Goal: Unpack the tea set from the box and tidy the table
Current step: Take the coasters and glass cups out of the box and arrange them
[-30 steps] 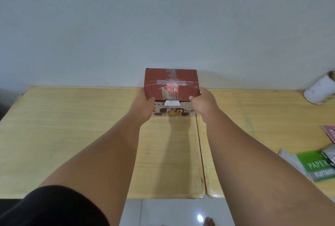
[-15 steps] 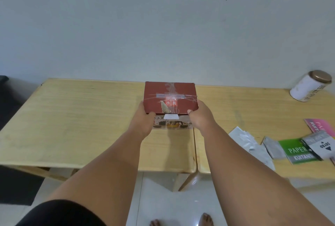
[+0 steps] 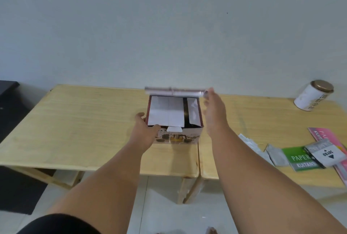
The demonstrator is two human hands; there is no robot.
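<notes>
The wooden table [image 3: 84,121] spreads under both arms, its seam with a second tabletop running just beneath the right forearm. On it, between the two hands, stands the tea set box [image 3: 178,138], its printed front wall facing the person. The left hand [image 3: 144,130] grips the box's near left corner, thumb hooked over the front rim and fingers curled round the left wall, bracing it. The right hand [image 3: 214,113] reaches up past the box's right wall with its fingers stretched toward the right end of the lid [image 3: 174,91], which is raised and seen edge-on just beyond the fingertips [image 3: 207,93]. Motion blur hides whether they pinch the lid or only prop it. Below the lid, between the hands, white card flaps [image 3: 167,111] cover most of the opening, with a dark gap beside them; no tea ware shows. Well off to the right of the right hand a white tin [image 3: 313,96] with a bronze cap lies tilted, and nearer the right forearm paper packets [image 3: 300,158] lie scattered. The step in hand looks like opening the box; unpacking proper is not begun. The next move probably calls for folding the lid fully back, then parting the white flaps while the left hand steadies the box, so the pieces can be lifted out gently.
</notes>
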